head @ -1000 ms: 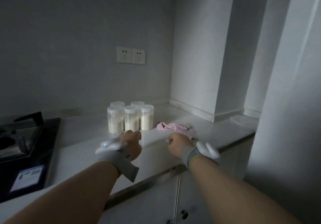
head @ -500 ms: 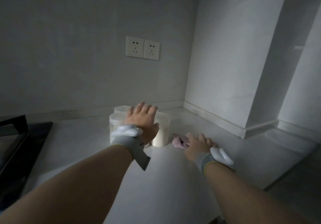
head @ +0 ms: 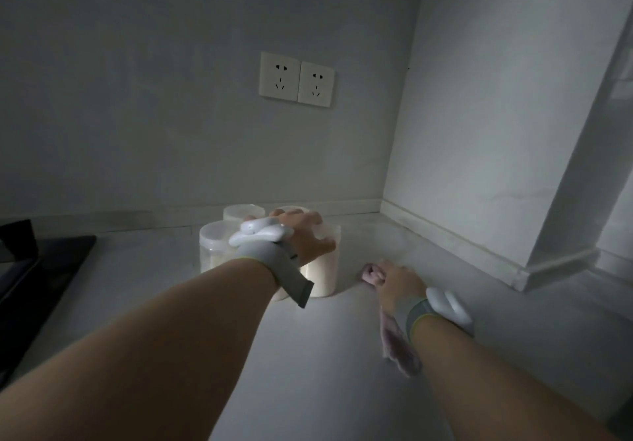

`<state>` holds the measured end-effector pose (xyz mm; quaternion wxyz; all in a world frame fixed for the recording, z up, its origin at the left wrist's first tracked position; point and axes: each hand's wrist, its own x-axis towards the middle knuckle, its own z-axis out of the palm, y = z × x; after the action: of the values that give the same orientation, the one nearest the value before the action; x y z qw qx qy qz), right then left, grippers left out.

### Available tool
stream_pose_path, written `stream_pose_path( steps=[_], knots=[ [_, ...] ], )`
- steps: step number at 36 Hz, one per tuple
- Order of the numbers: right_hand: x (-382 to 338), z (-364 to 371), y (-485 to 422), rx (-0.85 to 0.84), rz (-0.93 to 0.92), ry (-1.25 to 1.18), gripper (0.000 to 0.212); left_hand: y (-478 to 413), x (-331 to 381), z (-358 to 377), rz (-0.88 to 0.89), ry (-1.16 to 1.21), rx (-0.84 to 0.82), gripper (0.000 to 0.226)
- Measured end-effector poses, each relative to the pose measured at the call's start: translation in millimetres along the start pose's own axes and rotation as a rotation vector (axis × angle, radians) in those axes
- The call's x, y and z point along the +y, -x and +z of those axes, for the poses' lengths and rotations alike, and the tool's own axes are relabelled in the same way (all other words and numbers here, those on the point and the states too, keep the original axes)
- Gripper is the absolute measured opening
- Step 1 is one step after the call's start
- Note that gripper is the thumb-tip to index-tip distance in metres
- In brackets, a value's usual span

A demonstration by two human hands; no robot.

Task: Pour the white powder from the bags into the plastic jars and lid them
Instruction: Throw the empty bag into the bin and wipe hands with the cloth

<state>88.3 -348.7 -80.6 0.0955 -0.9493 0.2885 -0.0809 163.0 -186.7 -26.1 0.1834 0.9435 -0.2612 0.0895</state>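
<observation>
On the smooth pale counter [head: 308,355] by the back wall stand round, clear plastic jars [head: 215,245] part-filled with white powder, the left hand [head: 305,237] curled over the lid of the front jar [head: 323,276], the right hand [head: 394,278] clutching a soft pink cloth [head: 402,355].

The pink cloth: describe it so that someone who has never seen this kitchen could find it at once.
Below the double wall socket, a pale countertop holds a cluster of lidded jars. Right of them, the right hand grips the pink cloth, one end trailing beneath the wrist. It alone is soft and coloured.
</observation>
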Motion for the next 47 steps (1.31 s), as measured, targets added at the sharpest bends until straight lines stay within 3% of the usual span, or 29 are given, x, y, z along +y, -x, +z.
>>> stream_pose_path(
  steps=[3,7,9,15,19,23,29,32,40,47],
  knots=[
    [-4,7,-6,-0.025,-0.025,0.011,0.039,-3,-12,-3,-0.027,0.019,0.001,0.086],
    [-14,16,-13,-0.061,-0.131,0.051,0.038,-3,-19,-11,-0.025,0.021,-0.016,0.049],
    [-20,17,-16,-0.124,-0.145,0.078,0.039,-1,-20,-13,-0.014,0.01,-0.021,0.046],
    [-27,17,-11,-0.126,-0.137,0.069,0.036,0,-19,-8,-0.008,0.037,-0.027,0.047],
    [-31,23,-2,-0.135,-0.079,0.021,0.031,1,-22,-7,-0.053,-0.022,-0.089,0.068],
    [-32,24,20,-0.114,-0.072,-0.024,0.033,7,-16,-3,-0.001,-0.18,-0.097,0.057],
    [-38,18,64,-0.071,-0.042,-0.145,0.029,28,-14,-12,-0.017,-0.213,-0.115,0.064],
    [-39,17,80,-0.041,-0.015,-0.176,0.035,37,-32,-15,-0.03,-0.191,-0.056,0.063],
    [-57,20,108,-0.012,0.005,-0.284,0.021,93,-96,-43,-0.14,-0.121,0.139,0.056],
    [-94,33,118,-0.007,0.044,-0.335,0.035,129,-135,-48,-0.168,-0.153,0.008,0.053]
  ],
)
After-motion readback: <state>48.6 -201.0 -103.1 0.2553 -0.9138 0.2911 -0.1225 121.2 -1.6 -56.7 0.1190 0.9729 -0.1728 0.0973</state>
